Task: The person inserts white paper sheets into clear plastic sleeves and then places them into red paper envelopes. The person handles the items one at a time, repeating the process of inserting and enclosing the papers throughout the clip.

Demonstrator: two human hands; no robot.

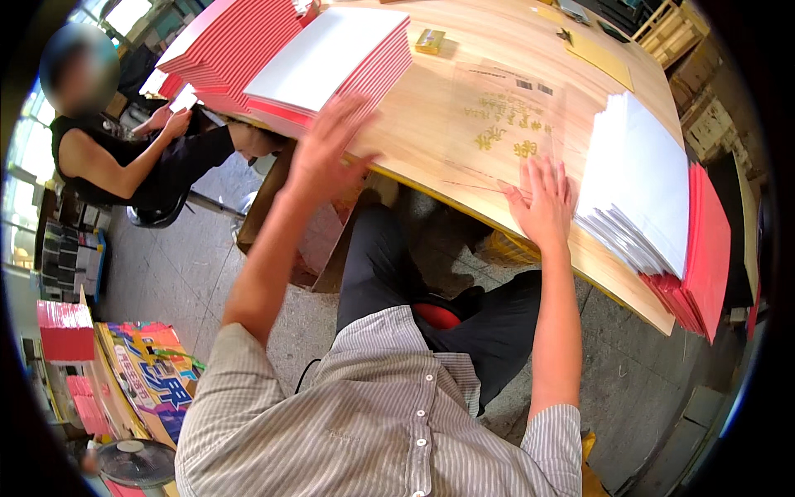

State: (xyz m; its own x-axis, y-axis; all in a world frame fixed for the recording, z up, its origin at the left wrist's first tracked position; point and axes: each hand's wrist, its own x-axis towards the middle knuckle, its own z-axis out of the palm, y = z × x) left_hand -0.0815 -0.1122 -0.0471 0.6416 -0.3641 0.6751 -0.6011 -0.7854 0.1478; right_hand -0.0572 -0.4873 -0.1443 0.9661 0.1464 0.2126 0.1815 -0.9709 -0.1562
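Left hand (pixel 333 153), blurred, spreads wide at one white-topped stack (pixel 331 58); I cannot tell whether it touches. One red-topped stack (pixel 236 45) stands beside that. I see the right hand (pixel 542 199) wide, palm down at one clear gold-lettered sheet (pixel 497 120), left of one white pile (pixel 638 178) and one red pile (pixel 710 248).

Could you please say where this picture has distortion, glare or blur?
In the head view, the wood-grain tabletop has bent edges; far-left windows glare white; the left hand looks slightly motion-blurred; the seated person has a blurred-out face.
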